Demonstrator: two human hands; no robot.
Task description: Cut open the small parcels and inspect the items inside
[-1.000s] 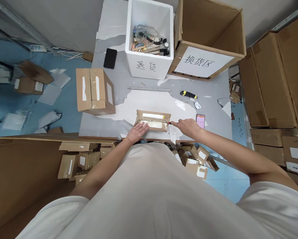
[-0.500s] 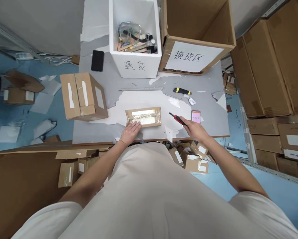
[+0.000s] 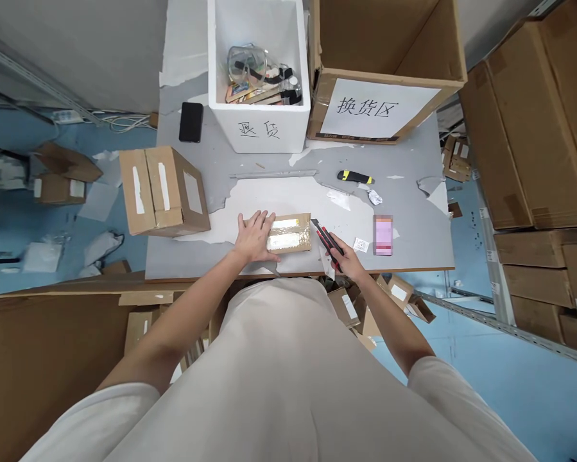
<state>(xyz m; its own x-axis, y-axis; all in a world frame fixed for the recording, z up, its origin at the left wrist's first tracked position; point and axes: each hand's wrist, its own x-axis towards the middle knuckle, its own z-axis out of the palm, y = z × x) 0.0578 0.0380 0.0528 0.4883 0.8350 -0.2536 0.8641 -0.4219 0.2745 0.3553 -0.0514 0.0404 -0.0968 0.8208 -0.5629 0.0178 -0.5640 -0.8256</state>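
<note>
A small taped cardboard box (image 3: 291, 242) with white label strips lies near the front of the table. My left hand (image 3: 255, 237) rests flat on its left end, fingers spread, covering that part. In my right hand (image 3: 346, 258) is a red and black box cutter (image 3: 327, 240), its blade tip pointing at the box's right edge. Whether the blade touches the cardboard I cannot tell. Right of this hand lie a small white printed square (image 3: 361, 244) and a phone with a pink screen (image 3: 383, 235).
A larger carton (image 3: 163, 192) stands at the left. Behind are a white foam box (image 3: 259, 128) holding goggles and other items, and a big open carton (image 3: 312, 96). A yellow-black cutter (image 3: 355, 177) and a black phone (image 3: 190, 122) lie on the table (image 3: 249, 162).
My right hand has brought the box cutter left to the box's right end. My left hand has moved up and spread over the left end. The white printed square now shows.
</note>
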